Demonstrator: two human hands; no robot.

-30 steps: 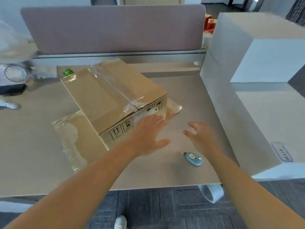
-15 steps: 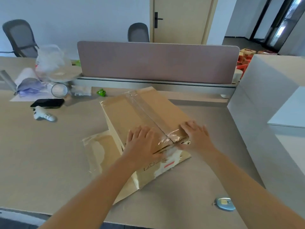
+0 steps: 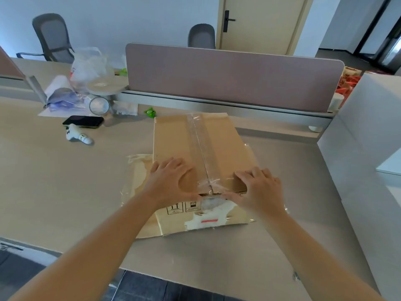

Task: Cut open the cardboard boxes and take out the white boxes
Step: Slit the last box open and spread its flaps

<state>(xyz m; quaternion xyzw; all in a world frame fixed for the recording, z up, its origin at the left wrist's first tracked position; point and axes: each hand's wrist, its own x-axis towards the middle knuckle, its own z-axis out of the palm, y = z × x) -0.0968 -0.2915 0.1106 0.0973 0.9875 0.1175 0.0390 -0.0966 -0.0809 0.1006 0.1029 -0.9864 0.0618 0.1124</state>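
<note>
A brown cardboard box stands in the middle of the desk, its top seam closed with clear tape that runs away from me. Its near face carries printed symbols and a torn white label. My left hand lies flat on the top, left of the seam, thumb at the near edge. My right hand rests on the near right corner, fingers on top and thumb along the front edge. A sliver of the cutter peeks out beside my right forearm. No white box is in view.
The box sits on a flattened cardboard sheet with plastic film. A tall white cabinet borders the desk's right side and a partition its back. At back left lie a phone, a white controller, a tape roll and a plastic bag.
Both hands came down onto the box and turned it so the taped seam now points straight away from me. The cutter stayed on the desk, now mostly hidden by my right forearm.
</note>
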